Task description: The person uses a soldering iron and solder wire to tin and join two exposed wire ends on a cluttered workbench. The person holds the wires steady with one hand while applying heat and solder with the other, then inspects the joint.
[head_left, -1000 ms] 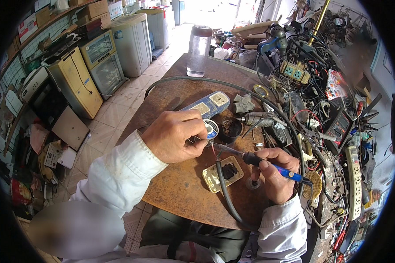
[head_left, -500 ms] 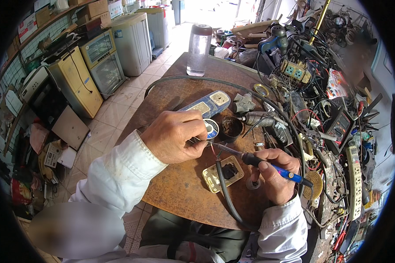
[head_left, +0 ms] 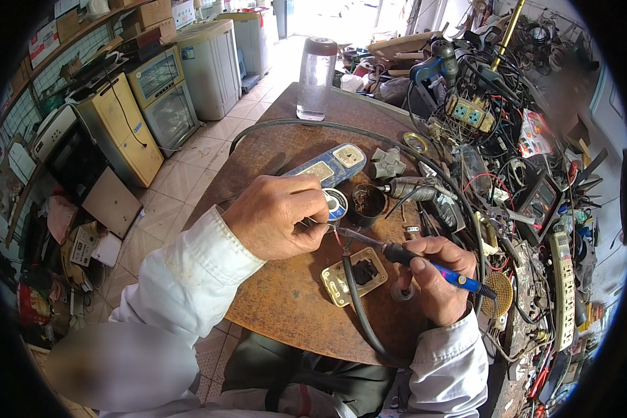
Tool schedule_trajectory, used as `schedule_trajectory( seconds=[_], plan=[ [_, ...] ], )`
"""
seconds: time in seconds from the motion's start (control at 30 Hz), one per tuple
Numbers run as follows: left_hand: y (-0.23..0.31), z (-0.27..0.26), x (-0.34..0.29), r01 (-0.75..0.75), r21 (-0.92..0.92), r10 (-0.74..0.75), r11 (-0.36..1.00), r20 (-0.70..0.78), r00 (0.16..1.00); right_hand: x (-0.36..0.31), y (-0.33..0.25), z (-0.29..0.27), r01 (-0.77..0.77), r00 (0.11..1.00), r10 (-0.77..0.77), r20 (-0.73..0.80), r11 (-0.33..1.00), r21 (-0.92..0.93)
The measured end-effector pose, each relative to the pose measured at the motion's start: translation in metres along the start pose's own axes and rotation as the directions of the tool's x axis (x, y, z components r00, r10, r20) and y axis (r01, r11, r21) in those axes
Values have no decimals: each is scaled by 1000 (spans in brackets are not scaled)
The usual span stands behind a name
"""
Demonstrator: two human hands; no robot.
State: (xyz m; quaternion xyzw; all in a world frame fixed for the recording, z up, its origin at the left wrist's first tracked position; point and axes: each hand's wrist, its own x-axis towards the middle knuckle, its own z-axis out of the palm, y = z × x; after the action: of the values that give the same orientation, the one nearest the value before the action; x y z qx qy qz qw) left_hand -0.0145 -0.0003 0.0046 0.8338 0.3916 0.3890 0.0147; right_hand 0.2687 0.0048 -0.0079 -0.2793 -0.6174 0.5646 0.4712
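My left hand is closed in a pinch on a thin wire beside a small blue-and-white solder spool. In my right hand is a soldering iron with a black and blue grip, its metal end pointing left to my left fingertips. There it meets the stripped end of a thick black cable, where a reddish lead shows; the exact contact is too small to make out. The cable runs over an opened cream plug-socket housing with dark material inside. Behind my left hand lies a blue power strip.
On the worn brown table stand a dark round tin and, farther off, a clear water bottle. A grey multi-way fitting lies behind the tin. Tangled cables, tools and a cream power strip crowd the right side.
The metal end of the soldering iron has shifted very slightly at the cable end. Both hands keep their places and their holds.
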Motion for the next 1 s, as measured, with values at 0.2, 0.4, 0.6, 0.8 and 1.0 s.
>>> schedule_trajectory(
  seconds=[0.2,0.4,0.6,0.8,1.0],
  plan=[
    [-1,1,0,-22,-22,21,1000,-28,999,-1,-1,1,5,1000,-5,-1,1000,-4],
    [8,-4,3,64,-11,-64,998,-6,998,-1,-2,2,-7,1000,7,-5,1000,-8],
    [6,-3,2,53,-9,-53,999,-18,998,-1,-1,2,-12,1000,12,-6,1000,5],
    [6,-3,2,53,-4,-53,999,-15,998,-1,-1,3,-6,1000,6,-16,1000,1],
    [7,-3,2,56,5,-56,998,-11,998,-2,-3,4,-26,999,26,-27,1000,-16]
  ],
)
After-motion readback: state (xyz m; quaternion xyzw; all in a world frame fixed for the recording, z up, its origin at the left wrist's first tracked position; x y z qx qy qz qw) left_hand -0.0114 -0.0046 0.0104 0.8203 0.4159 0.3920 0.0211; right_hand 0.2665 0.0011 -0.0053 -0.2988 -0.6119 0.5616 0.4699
